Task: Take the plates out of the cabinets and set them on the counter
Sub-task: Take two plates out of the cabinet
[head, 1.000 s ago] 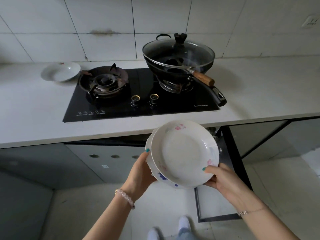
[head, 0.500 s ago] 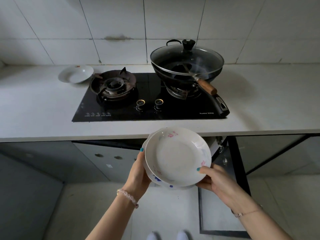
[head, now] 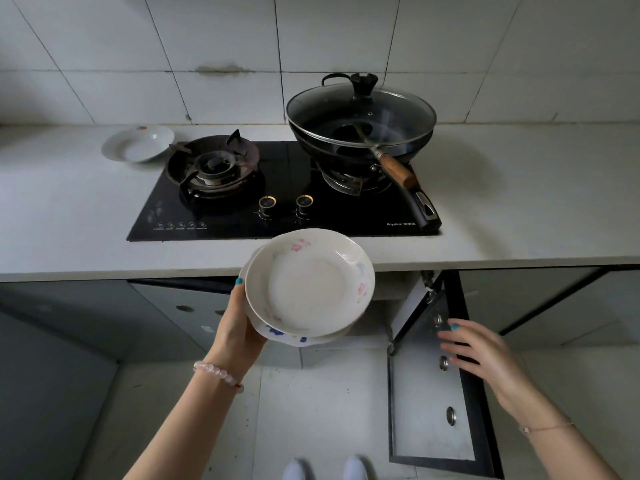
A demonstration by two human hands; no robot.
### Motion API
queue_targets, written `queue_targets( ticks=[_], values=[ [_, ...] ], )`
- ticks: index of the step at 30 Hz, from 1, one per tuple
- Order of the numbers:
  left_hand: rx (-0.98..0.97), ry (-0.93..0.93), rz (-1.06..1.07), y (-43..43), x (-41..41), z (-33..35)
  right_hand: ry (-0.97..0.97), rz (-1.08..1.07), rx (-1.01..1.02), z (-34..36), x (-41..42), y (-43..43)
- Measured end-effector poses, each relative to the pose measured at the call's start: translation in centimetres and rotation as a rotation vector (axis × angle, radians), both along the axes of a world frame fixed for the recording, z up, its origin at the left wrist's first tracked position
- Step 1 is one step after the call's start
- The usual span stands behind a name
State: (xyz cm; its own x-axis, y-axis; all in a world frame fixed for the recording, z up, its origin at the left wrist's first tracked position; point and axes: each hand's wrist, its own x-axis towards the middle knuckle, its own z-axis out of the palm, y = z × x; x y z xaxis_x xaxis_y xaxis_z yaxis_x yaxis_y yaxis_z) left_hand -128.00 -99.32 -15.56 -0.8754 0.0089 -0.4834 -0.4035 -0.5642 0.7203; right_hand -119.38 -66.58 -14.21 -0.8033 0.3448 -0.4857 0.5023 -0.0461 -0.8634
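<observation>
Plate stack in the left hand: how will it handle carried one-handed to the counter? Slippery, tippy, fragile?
Probably stiff but breakable: both look like glazed ceramic. Likely slippery: the top plate sits off-centre on the lower plate and the stack is tilted, so it could slide. Possibly tippy: only the left hand holds it, at one edge.

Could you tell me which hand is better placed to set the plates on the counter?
The left hand: it alone grips the stacked plates, right by the counter. The right hand is open and empty, low by the cabinet door.
</observation>
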Motion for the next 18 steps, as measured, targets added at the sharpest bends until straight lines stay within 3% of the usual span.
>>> queue_targets(
  ticks=[5, 11, 18],
  values=[
    [0.064, 0.007, -0.087, 0.2, -0.1, 0.4, -0.004, -0.054, 0.081, -1.2, 0.4, 2.8],
    [0.092, 0.123, -0.232, 0.8, 0.5, 0.1, -0.15, -0.039, 0.46, -5.6, 2.9, 5.8],
    [0.125, 0.203, -0.298, 1.9, 1.1, -0.8, -0.418, 0.175, 0.357, -9.1, 5.9, 4.2]
  ],
)
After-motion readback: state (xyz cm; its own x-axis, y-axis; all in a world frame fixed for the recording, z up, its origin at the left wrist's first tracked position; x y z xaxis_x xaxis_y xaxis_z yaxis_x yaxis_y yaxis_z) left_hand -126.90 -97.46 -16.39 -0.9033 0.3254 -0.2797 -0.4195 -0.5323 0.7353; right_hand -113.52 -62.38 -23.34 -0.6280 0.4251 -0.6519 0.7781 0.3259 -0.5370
